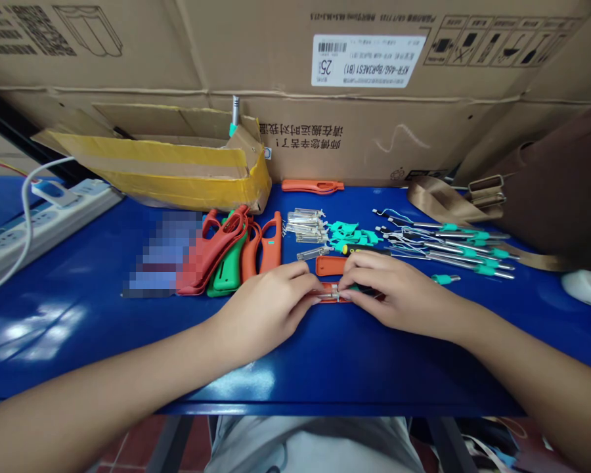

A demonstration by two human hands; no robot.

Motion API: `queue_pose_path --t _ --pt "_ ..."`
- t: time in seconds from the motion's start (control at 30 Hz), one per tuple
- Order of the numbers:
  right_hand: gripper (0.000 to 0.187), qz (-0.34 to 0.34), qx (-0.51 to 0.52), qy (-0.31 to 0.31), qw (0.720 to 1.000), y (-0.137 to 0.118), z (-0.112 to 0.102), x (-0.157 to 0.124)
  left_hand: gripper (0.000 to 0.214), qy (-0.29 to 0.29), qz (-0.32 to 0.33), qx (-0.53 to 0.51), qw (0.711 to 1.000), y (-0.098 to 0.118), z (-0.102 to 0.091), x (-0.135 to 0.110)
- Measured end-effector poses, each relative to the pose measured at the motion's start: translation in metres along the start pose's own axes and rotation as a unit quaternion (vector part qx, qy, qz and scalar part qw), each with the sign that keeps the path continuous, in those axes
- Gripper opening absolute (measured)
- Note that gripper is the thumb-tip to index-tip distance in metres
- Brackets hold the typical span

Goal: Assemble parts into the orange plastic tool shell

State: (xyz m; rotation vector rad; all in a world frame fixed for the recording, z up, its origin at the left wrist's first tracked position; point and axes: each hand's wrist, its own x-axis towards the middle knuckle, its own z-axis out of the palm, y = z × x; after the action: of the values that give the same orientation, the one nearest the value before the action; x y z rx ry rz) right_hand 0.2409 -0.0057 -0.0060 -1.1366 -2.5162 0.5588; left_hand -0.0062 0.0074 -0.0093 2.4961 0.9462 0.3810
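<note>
Near the middle of the blue table (295, 371), an orange lighter handle shell (345, 300) lies between my hands, with a clear plastic lighter tank (329, 295) inside it. My left hand (270, 305) is closed, thumb and fingers pinching the shell's left end and the tank. From the other side my right hand (398, 289) pinches at the tank's right end, inside the shell. A dark part shows under my right fingers; I cannot make out what it is. Just behind lies another orange shell piece (329, 265). A yellow-and-black screwdriver (367, 250) rests behind my right hand.
Red shells (211, 253), a green shell (228, 269), clear tanks (305, 225), teal plastic pieces (352, 234) and metal lighter tubes (467, 249) lie behind my hands. A yellow-taped carton (177, 164) and power strip (44, 220) stand left; a brown strap (438, 200) lies right.
</note>
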Motion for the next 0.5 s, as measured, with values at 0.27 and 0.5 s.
queue_pose_path --t 0.27,0.5 --pt "0.010 0.012 -0.012 0.028 0.999 0.0009 -0.0037 0.0009 0.022 0.002 0.019 -0.040 0.999 -0.0031 -0.0028 0.0038" --pt "0.005 0.020 -0.011 0.035 0.999 0.0043 0.0031 0.0043 0.021 0.008 0.032 -0.045 0.998 -0.0038 -0.0018 0.0054"
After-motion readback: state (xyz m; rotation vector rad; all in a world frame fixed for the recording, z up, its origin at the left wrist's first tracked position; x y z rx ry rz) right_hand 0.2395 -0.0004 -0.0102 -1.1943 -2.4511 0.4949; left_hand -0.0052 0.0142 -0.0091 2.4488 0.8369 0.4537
